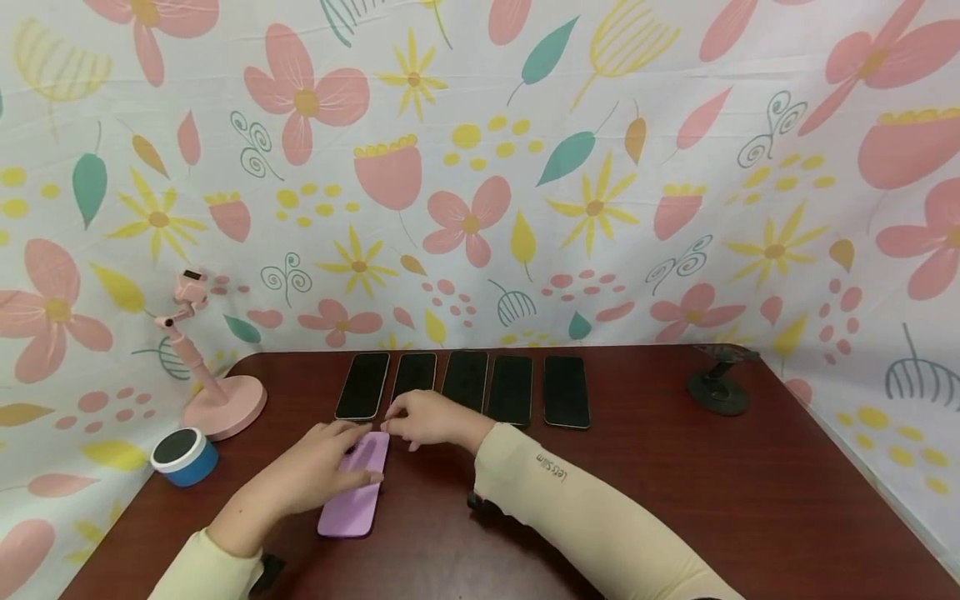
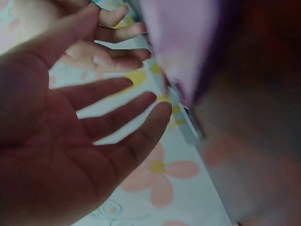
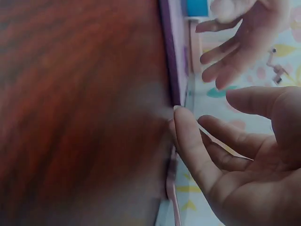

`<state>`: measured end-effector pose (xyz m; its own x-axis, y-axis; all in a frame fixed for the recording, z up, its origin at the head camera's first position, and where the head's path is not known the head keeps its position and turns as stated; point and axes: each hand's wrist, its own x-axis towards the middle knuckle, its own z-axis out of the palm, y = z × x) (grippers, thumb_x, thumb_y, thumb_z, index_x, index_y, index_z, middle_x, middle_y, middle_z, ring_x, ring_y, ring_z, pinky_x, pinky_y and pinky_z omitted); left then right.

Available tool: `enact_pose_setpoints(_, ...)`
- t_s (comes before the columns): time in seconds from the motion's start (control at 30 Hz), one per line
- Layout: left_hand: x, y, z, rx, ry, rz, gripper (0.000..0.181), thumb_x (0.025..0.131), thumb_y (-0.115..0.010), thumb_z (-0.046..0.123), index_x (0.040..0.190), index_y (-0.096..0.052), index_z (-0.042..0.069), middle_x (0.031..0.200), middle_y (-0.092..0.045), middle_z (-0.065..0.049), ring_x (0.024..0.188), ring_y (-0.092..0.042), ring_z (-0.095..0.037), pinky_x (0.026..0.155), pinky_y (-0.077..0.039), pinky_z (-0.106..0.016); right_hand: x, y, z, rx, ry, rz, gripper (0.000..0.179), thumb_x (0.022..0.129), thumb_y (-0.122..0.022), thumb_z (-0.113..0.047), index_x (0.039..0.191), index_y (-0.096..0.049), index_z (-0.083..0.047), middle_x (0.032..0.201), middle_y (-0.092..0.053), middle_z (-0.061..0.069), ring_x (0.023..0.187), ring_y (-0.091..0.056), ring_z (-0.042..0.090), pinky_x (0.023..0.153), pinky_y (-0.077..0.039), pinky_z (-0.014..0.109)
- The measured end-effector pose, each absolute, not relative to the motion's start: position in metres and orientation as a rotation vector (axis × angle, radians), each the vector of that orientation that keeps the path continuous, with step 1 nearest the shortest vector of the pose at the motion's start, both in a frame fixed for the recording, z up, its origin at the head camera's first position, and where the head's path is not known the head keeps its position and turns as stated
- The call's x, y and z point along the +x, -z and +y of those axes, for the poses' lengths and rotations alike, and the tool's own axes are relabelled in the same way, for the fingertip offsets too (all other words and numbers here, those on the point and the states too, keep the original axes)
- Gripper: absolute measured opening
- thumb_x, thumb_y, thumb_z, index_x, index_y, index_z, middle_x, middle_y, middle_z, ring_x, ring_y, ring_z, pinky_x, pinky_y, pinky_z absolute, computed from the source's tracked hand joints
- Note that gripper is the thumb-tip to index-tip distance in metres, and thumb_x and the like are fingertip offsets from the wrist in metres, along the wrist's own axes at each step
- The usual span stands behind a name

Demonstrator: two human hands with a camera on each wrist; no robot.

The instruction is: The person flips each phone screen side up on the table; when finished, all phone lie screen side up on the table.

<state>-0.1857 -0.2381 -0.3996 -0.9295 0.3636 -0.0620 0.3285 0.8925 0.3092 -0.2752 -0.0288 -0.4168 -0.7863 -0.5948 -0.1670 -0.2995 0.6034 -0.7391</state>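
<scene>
A purple smartphone (image 1: 352, 504) lies flat on the table, also seen as a purple slab (image 2: 181, 37) in the left wrist view. My left hand (image 1: 318, 467) hovers over the phone with its fingers spread; in the left wrist view its palm and fingers stand apart from the phone. By the phone's far right corner is my right hand (image 1: 431, 419), its fingers loosely bent and nothing between them. In the right wrist view its fingertips are near the table and the phone's purple edge (image 3: 171, 52); whether they touch cannot be told.
Several dark-screened phones (image 1: 566, 392) lie in a row along the table's back edge, partly behind the right hand. A pink stand (image 1: 225, 404) and a blue-and-white round container (image 1: 185, 458) are at left. A black stand (image 1: 717, 392) is at right. Flowered cloth hangs behind.
</scene>
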Motion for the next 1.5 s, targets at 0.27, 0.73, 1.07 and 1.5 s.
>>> enact_pose_setpoints(0.27,-0.162,0.406,-0.260,0.597,-0.513,2.787,0.104,0.068,-0.098,0.053,0.153,-0.058,0.008,0.156,-0.053,-0.024,0.142,-0.053,-0.046,0.112,-0.048,-0.066,-0.268,0.419,-0.039,-0.716,1.009,2.467,0.029,0.104,-0.070,-0.027,0.124,-0.075,-0.008,0.102,-0.078,0.007,0.073,-0.075,0.013,0.069,-0.057,0.023)
enact_pose_setpoints(0.73,-0.159,0.409,-0.256,0.572,-0.374,2.877,0.093,0.065,-0.100,0.050,0.135,-0.071,-0.004,0.149,-0.061,-0.029,0.137,-0.059,-0.048,0.113,-0.049,-0.064,-0.266,0.424,-0.050,-0.719,0.998,2.552,0.019,0.102,-0.071,-0.027,0.107,-0.080,-0.011,0.074,-0.073,0.001,0.060,-0.062,0.004,0.062,-0.048,0.019)
enact_pose_setpoints(1.07,-0.160,0.410,-0.256,0.614,-0.332,2.893,0.092,0.066,-0.100,0.051,0.133,-0.072,-0.005,0.149,-0.062,-0.029,0.133,-0.061,-0.045,0.110,-0.052,-0.061,-0.266,0.425,-0.053,-0.727,0.939,2.610,0.030,0.103,-0.068,-0.036,0.110,-0.085,-0.012,0.095,-0.080,-0.002,0.075,-0.059,0.005,0.068,-0.050,0.020)
enact_pose_setpoints(1.5,-0.159,0.408,-0.262,0.643,-0.400,2.857,0.093,0.067,-0.098,0.053,0.135,-0.071,-0.004,0.149,-0.062,-0.031,0.132,-0.061,-0.044,0.107,-0.053,-0.060,-0.266,0.424,-0.053,-0.477,1.229,2.368,0.052,0.100,-0.072,-0.045,0.125,-0.074,0.001,0.103,-0.079,0.010,0.079,-0.078,0.018,0.083,-0.065,0.035)
